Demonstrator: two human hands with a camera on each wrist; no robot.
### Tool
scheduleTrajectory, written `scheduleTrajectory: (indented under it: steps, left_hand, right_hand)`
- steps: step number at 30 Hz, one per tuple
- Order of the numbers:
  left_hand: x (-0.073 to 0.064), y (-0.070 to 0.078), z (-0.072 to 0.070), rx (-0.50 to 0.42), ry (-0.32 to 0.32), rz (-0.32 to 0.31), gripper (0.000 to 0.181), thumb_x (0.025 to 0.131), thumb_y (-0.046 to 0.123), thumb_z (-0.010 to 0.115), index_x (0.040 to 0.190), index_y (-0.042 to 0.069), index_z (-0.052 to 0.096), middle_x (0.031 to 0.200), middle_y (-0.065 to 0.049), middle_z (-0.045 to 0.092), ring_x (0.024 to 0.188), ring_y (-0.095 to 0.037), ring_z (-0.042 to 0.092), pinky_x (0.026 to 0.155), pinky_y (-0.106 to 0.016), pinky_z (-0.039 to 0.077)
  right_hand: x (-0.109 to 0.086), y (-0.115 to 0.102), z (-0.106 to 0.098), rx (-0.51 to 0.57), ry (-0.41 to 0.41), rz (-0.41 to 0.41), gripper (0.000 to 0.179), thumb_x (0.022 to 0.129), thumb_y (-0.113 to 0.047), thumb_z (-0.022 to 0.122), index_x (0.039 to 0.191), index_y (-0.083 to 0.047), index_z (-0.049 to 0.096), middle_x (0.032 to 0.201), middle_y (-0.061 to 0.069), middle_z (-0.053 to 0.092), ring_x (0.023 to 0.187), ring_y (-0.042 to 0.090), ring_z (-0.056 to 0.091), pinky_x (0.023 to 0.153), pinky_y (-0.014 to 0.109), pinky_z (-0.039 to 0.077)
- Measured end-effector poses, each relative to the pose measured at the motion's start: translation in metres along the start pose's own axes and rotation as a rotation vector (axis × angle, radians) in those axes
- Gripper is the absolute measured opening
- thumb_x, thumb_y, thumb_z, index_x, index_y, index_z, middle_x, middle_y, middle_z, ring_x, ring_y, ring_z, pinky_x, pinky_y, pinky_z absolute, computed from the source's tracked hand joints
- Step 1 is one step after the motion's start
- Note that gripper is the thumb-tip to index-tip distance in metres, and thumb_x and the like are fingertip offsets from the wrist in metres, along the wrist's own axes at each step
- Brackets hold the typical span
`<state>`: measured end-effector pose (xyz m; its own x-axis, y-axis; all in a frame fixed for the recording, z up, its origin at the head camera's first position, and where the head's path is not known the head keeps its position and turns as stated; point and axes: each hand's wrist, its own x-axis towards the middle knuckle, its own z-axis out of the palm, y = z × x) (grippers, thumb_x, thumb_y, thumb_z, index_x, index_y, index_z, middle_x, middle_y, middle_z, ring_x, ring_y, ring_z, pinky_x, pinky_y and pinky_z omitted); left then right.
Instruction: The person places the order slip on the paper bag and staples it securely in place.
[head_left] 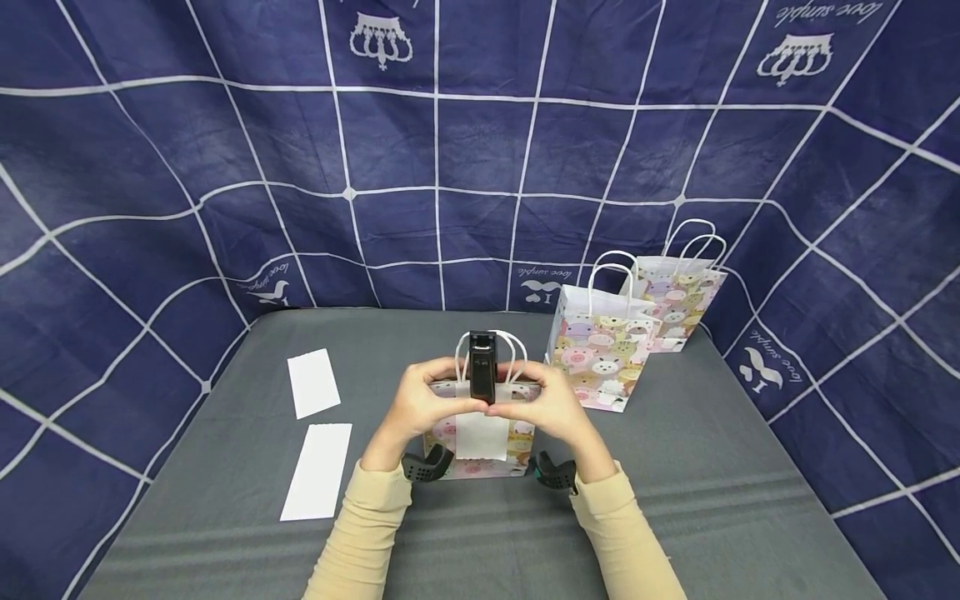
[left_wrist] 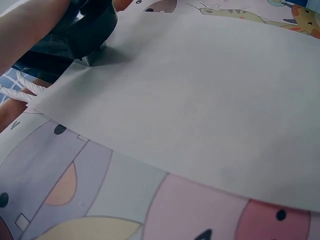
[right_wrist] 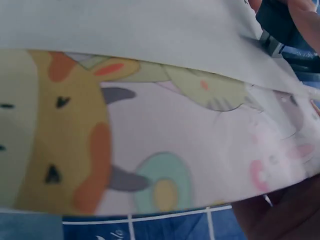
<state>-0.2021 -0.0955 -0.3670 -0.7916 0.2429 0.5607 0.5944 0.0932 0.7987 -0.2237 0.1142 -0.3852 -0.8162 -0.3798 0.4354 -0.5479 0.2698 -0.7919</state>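
Note:
A black stapler [head_left: 483, 367] straddles the top edge of a small paper gift bag [head_left: 521, 454] printed with cartoon animals. Under its front end lies a white paper slip [head_left: 482, 440], flat against the bag's face. My left hand [head_left: 423, 400] and right hand [head_left: 549, 404] meet at the stapler, both thumbs on its near end. The other fingers reach behind the bag's top and are partly hidden. In the left wrist view the stapler [left_wrist: 92, 30] bites the slip's edge [left_wrist: 200, 100]; the right wrist view shows the stapler [right_wrist: 282, 30] at the slip's corner.
Two matching gift bags stand upright at the right, one nearer [head_left: 600, 358] and one behind it [head_left: 678, 300]. Two white slips lie on the grey table at the left, an upper one [head_left: 313, 383] and a lower one [head_left: 317, 472]. A blue checked cloth [head_left: 480, 150] hangs behind.

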Motion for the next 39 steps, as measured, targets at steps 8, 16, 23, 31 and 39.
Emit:
scheduleTrajectory:
  steps: [8, 16, 23, 31, 39]
  left_hand:
    - [0.001, 0.006, -0.002, 0.025, -0.01, 0.024, 0.039, 0.057, -0.007, 0.085, 0.093, -0.008, 0.069, 0.088, -0.017, 0.07, 0.082, -0.013, 0.067, 0.074, -0.03, 0.052]
    - [0.001, 0.005, -0.003, 0.047, -0.012, 0.021, 0.04, 0.057, -0.005, 0.086, 0.093, -0.007, 0.069, 0.088, -0.016, 0.07, 0.079, -0.018, 0.067, 0.071, -0.029, 0.052]
    - [0.002, 0.002, -0.008, 0.005, -0.08, 0.014, 0.044, 0.059, -0.005, 0.085, 0.099, -0.007, 0.068, 0.094, -0.016, 0.07, 0.085, -0.015, 0.066, 0.075, -0.028, 0.051]
    - [0.0, 0.005, -0.011, 0.064, -0.089, -0.009, 0.041, 0.062, -0.002, 0.085, 0.1, -0.004, 0.069, 0.096, -0.013, 0.07, 0.09, -0.02, 0.065, 0.082, -0.032, 0.05]
    - [-0.005, 0.0, -0.005, 0.073, -0.013, 0.043, 0.033, 0.061, -0.005, 0.084, 0.091, -0.005, 0.069, 0.088, -0.015, 0.07, 0.086, -0.015, 0.063, 0.082, -0.031, 0.048]
  right_hand:
    - [0.0, -0.006, 0.0, -0.092, 0.0, -0.007, 0.043, 0.063, -0.023, 0.089, 0.101, -0.013, 0.071, 0.096, -0.004, 0.07, 0.09, 0.013, 0.063, 0.079, 0.033, 0.049]
    - [0.001, -0.009, 0.003, -0.161, -0.005, -0.01, 0.041, 0.064, -0.022, 0.088, 0.1, -0.012, 0.071, 0.095, -0.001, 0.07, 0.084, 0.013, 0.063, 0.072, 0.03, 0.05]
    - [0.003, -0.011, 0.006, -0.126, -0.004, 0.017, 0.041, 0.063, -0.014, 0.088, 0.098, -0.007, 0.07, 0.095, 0.004, 0.07, 0.088, 0.019, 0.063, 0.076, 0.032, 0.05]
    - [0.002, -0.051, 0.001, -0.14, -0.009, 0.013, 0.033, 0.065, -0.002, 0.083, 0.093, 0.002, 0.068, 0.092, 0.013, 0.069, 0.085, 0.023, 0.063, 0.075, 0.032, 0.049]
    - [0.005, -0.023, 0.004, -0.147, -0.02, -0.03, 0.035, 0.062, -0.006, 0.086, 0.093, -0.002, 0.069, 0.089, 0.01, 0.07, 0.082, 0.022, 0.064, 0.074, 0.033, 0.05]
